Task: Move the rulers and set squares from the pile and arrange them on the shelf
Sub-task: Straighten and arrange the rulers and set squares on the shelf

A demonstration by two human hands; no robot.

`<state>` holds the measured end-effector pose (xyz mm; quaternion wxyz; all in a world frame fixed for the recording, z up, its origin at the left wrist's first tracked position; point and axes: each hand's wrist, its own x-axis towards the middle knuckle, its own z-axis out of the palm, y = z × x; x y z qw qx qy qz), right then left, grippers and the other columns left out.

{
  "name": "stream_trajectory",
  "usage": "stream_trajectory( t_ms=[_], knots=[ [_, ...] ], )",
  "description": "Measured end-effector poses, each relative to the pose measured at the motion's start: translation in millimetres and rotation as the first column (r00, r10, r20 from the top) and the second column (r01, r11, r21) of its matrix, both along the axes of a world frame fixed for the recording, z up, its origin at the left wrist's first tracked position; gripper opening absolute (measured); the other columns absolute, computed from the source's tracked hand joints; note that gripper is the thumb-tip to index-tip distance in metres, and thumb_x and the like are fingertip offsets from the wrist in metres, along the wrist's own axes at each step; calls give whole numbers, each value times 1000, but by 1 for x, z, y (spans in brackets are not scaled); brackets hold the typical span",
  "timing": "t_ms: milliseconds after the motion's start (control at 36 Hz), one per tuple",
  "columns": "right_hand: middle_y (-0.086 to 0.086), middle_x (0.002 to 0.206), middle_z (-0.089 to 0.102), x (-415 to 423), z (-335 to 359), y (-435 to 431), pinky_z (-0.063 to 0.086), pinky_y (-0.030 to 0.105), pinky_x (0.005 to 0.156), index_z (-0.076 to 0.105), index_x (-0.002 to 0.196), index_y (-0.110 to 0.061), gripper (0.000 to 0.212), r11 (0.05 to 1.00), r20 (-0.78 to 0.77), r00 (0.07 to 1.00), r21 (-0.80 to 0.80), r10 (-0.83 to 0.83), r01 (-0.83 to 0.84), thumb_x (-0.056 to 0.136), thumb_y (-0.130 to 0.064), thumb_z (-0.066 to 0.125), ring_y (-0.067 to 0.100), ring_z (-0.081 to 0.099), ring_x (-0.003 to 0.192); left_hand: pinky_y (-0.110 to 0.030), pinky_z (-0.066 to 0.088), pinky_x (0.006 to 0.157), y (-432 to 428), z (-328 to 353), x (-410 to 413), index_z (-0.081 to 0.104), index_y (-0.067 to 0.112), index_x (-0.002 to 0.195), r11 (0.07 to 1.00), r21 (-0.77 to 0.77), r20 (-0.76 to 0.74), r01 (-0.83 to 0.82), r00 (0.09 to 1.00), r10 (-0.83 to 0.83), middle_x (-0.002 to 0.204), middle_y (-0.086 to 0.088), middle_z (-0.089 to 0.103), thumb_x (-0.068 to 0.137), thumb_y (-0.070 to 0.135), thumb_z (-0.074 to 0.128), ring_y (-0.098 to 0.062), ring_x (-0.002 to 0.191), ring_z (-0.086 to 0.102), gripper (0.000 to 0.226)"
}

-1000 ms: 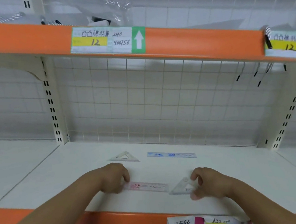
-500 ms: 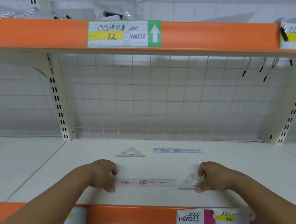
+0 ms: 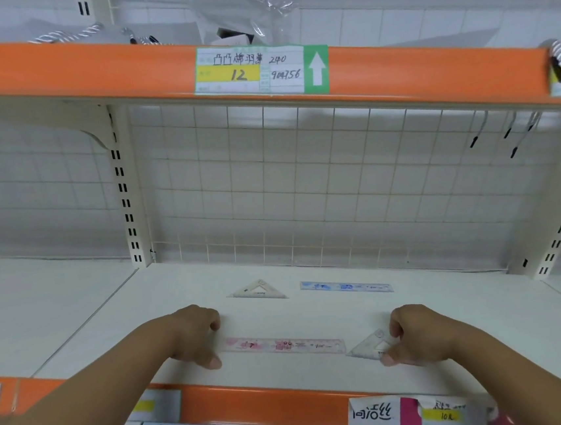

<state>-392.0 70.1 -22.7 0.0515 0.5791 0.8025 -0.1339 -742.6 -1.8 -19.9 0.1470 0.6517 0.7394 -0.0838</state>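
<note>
Lying flat: pink-printed ruler (image 3: 285, 345), clear set square (image 3: 371, 347)

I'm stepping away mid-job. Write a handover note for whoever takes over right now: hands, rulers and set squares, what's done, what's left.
Left hand: curled at the left end of the pink ruler; grip unclear.
Right hand: pinches the front set square, just right of that ruler.
Done: back set square and blue ruler lie flat at the back of the shelf; the front pair lies in a row.
Left: let go, then fetch more from the pile, which is out of view.
</note>
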Motion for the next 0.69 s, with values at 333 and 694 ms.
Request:
stream_trajectory(
  t_ms=[333, 694],
  knots=[
    [-14, 90, 45, 4, -5, 0, 35, 14, 63, 52, 98, -26, 38, 1000, -71, 997, -1, 20, -20, 75, -44, 76, 3, 43, 78, -27, 43, 91, 2, 1, 0, 42, 23, 132, 1000, -17, -13, 14, 1000, -14, 131, -1, 44, 77, 44, 74, -17, 112, 48, 67],
    [-6, 81, 51, -1, -3, -5, 35, 19, 58, 53, 78, -20, 27, 997, 24, 997, 25, 67, -68, 82, -42, 67, 8, 45, 68, -25, 42, 86, 3, 3, 2, 42, 22, 132, 999, -27, -10, 27, 1000, -27, 130, -1, 46, 78, 42, 74, -14, 100, 45, 66]
  ],
)
